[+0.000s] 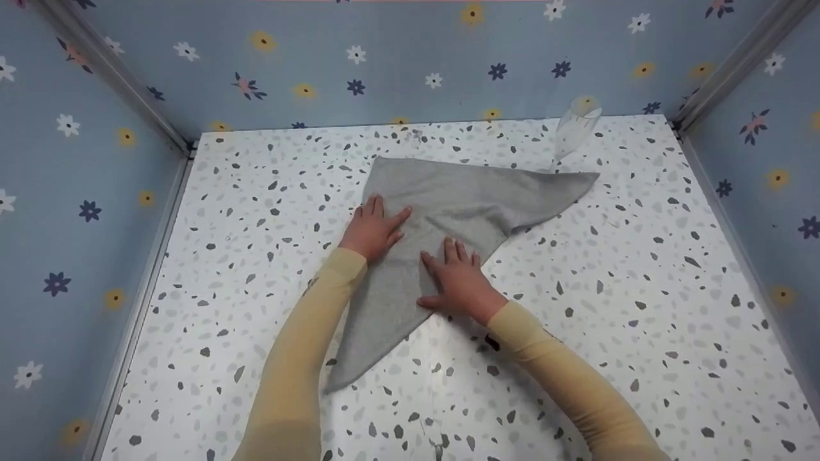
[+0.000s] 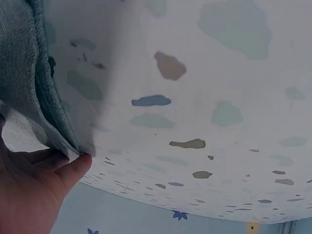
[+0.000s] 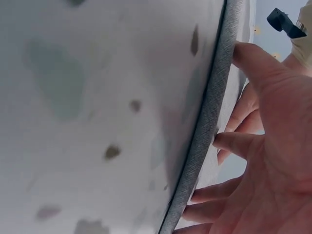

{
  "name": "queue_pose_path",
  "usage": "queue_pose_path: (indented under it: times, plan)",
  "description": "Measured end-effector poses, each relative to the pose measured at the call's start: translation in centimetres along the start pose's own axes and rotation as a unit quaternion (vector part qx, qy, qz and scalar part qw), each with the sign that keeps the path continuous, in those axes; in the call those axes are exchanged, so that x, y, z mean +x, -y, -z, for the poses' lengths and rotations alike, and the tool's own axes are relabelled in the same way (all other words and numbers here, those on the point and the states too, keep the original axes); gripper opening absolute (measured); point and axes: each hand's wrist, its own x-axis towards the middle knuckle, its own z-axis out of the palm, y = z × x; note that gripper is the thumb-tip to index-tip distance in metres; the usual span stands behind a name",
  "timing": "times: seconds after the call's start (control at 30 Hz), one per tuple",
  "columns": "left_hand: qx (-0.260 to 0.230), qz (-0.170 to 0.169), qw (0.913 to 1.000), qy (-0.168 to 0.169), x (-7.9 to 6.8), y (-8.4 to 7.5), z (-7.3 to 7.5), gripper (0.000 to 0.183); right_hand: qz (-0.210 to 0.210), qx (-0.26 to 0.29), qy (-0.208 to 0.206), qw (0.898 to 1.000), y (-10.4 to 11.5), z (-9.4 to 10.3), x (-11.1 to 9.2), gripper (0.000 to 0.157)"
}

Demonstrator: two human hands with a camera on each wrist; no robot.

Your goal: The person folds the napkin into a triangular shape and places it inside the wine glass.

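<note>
Head view: left hand [image 1: 373,230] and right hand [image 1: 461,282] splay on cloth [image 1: 442,186].

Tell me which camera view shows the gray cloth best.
The head view: nearly the whole cloth lies in sight, with the left hand and right hand covering small parts. The left wrist view shows just a cut-off piece; the right wrist view mainly a slanting strip of edge.

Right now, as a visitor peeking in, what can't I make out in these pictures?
Head view: anything beneath the grey cloth, covered by it.
Head view: the clear glass's base, too faint against the speckled tabletop.
Left wrist view: most of the cloth, cut off by the left edge.
Right wrist view: part of the left hand, behind the right hand.
</note>
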Motion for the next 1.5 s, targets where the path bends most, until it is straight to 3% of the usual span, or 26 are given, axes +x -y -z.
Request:
queue_pose_path:
  times: [0.5, 0.77, 0.9, 1.03, 1.23, 1.5]
  plan:
    - [-0.061, 0.086, 0.9944, 0.0, -2.4, -2.7, -1.3, 0.055, 0.1, -0.012, 0.014, 0.995, -4.0, 0.8, -0.5, 0.088]
    - [-0.072, 0.104, 0.9919, 0.015, -3.4, -3.4, -1.4, 0.059, 0.132, -0.015, 0.025, 0.991, -5.6, 1.2, 0.0, 0.088]
    - [-0.061, 0.087, 0.9943, -0.002, -3.6, -2.6, -1.0, 0.063, 0.096, -0.005, 0.04, 0.995, -4.7, 1.5, -0.4, 0.086]
    - [-0.056, 0.063, 0.9964, -0.011, -3.3, -1.6, -0.9, 0.068, 0.069, -0.008, 0.044, 0.997, -2.1, 1.0, -1.6, 0.085]
    - [-0.042, 0.047, 0.9978, -0.022, -2.5, -0.7, -0.7, 0.07, 0.07, 0.002, 0.052, 0.996, 2.0, -0.8, -3.3, 0.105]
    - [-0.041, 0.053, 0.9977, -0.009, -1.4, 0.1, -0.6, 0.073, 0.074, -0.021, 0.034, 0.996, 3.0, -1.8, -3.2, 0.116]
